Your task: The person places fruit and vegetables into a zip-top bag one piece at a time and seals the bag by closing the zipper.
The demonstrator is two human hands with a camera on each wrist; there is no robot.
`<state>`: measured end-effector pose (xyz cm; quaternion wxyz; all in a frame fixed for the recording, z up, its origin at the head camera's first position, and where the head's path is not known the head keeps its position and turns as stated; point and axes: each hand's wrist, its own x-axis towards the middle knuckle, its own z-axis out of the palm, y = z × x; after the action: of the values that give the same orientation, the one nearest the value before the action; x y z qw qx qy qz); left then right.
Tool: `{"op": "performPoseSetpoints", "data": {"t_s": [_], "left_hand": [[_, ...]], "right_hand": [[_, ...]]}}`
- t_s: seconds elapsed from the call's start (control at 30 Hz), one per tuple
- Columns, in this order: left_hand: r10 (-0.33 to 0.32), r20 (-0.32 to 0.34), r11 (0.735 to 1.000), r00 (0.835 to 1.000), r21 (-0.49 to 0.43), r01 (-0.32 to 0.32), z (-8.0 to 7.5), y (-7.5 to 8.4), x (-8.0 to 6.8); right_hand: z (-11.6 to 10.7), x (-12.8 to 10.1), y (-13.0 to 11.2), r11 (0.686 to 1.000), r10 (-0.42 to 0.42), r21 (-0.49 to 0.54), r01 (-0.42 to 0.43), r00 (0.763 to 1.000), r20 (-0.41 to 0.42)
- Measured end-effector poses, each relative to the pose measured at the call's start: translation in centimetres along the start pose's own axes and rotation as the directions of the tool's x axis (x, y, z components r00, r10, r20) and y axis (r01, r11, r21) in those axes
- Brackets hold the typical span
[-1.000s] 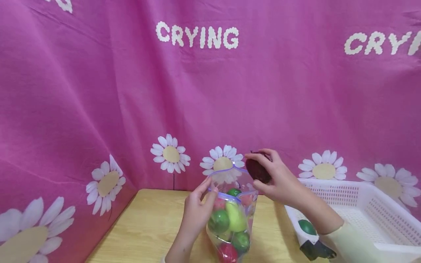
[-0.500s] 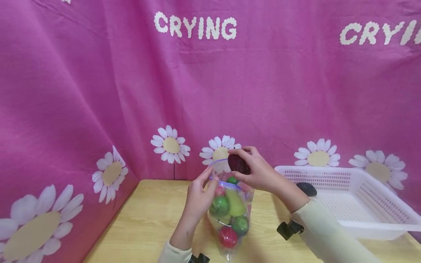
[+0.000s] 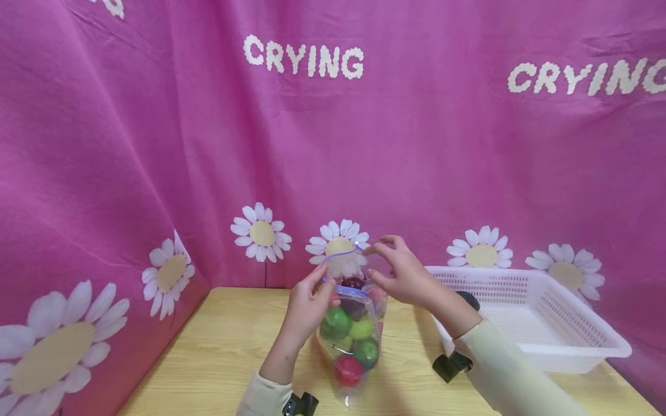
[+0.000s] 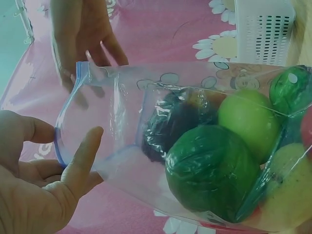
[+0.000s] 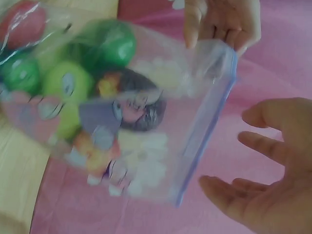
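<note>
The wooden surface (image 3: 234, 346) carries a white perforated basket (image 3: 541, 312) and an upright clear zip bag (image 3: 350, 341) of toy fruit; a dark purple fruit (image 3: 354, 284) sits uppermost inside. The left hand (image 3: 307, 306) pinches the rim. The right hand (image 3: 403, 274) hovers spread, gripping nothing. Risk: held at one point only, the loaded bag may tip and spill.

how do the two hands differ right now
The left hand pinches the rim of the clear zip bag; the right hand holds nothing, fingers relaxed beside the bag's mouth. The left sits lower against the bag's side; the right hovers higher, apart from it. Both are bare, with pale sleeves.
</note>
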<state>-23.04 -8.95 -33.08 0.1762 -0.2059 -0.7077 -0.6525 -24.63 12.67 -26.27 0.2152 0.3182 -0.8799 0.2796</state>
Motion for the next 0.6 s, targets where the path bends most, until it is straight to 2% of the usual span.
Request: {"op": "performPoseSetpoints", "data": {"t_s": [0.2, 0.3, 0.47, 0.6], "left_hand": [[0.000, -0.040, 1.000, 0.999, 0.029, 0.001, -1.3, 0.2, 0.3], [-0.003, -0.046, 0.999, 0.999, 0.047, 0.005, -1.9, 0.2, 0.3], [-0.019, -0.044, 0.998, 0.999, 0.055, 0.021, -2.3, 0.1, -0.2], [-0.039, -0.042, 0.998, 0.998, 0.039, 0.041, -2.3, 0.0, -0.8]], "right_hand": [[-1.0, -1.3, 3.6, 0.999, 0.027, -0.045, -0.030, 0.996, -0.083], [-1.2, -2.7, 6.3, 0.994, 0.075, -0.069, -0.080, 0.995, -0.068], [-0.8, -5.3, 11.4, 0.976, 0.200, -0.102, -0.194, 0.978, 0.060], [-0.1, -6.6, 14.7, 0.947, 0.303, -0.166, -0.276, 0.939, 0.165]]}}
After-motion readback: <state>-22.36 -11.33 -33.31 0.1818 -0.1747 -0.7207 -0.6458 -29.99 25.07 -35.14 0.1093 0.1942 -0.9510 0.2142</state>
